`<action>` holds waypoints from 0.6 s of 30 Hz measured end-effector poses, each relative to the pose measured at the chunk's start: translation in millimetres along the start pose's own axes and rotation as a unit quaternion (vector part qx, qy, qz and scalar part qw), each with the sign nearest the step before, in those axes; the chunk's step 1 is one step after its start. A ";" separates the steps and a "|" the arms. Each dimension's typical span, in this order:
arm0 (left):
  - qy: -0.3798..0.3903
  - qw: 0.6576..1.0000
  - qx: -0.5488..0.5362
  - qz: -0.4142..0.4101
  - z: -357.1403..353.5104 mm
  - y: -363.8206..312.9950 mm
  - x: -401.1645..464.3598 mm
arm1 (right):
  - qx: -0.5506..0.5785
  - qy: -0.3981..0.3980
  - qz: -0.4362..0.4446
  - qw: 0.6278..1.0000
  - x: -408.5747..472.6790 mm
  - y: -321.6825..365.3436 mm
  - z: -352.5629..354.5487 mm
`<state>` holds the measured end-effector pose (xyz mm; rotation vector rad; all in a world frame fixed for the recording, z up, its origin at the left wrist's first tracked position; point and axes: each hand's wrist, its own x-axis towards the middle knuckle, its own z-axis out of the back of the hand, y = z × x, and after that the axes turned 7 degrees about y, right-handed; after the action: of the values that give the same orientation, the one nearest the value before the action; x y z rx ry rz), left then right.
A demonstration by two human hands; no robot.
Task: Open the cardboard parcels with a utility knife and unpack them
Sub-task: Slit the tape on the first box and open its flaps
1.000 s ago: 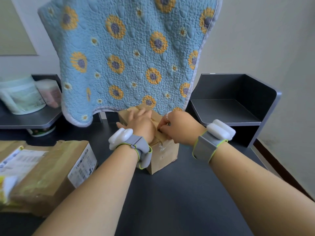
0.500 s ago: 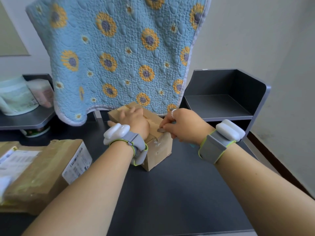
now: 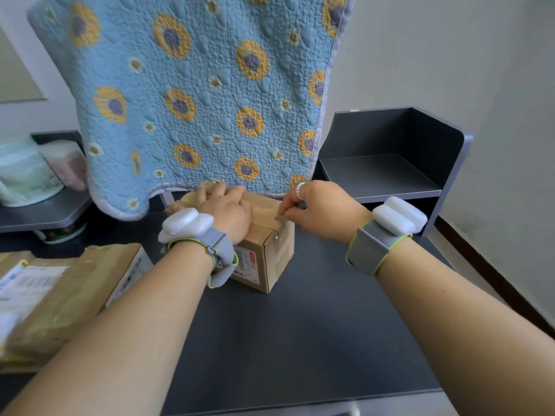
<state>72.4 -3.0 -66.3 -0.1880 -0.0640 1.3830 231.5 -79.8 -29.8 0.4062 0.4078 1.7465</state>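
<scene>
So the blade's come all the way across now: a second ago my right hand was mid-lid, now it's at the right edge of the small cardboard box in the middle of the frame, fingers pinched tight on the utility knife. My left hand stays flat on the lid, fingers straight, pinning it down. I reckon the top tape is about slit, flaps next. The bigger parcel at lower left looks untouched.
</scene>
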 end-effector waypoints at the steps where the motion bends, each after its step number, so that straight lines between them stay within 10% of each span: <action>1: 0.000 1.000 0.005 -0.005 -0.2 1.2 2.1 | 0.000 0.002 0.000 1.000 -0.2 -0.1 1.6; 8: 0.013 1.000 -0.005 0.018 1.8 -1.0 -3.3 | 0.122 -0.027 -0.040 0.991 -7.4 -9.5 2.6; 12: 0.010 0.998 0.063 0.017 10.4 -0.6 -6.1 | 0.379 -0.106 -0.126 0.911 -14.2 -26.0 -6.9; 18: 0.157 0.965 -0.043 -0.204 28.4 2.5 -10.5 | 0.477 -0.116 -0.164 0.856 -2.5 -27.6 -31.2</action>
<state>63.7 -10.2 -38.1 -0.4409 0.0984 0.9278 240.7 -78.3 -70.6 1.1651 1.0983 1.0344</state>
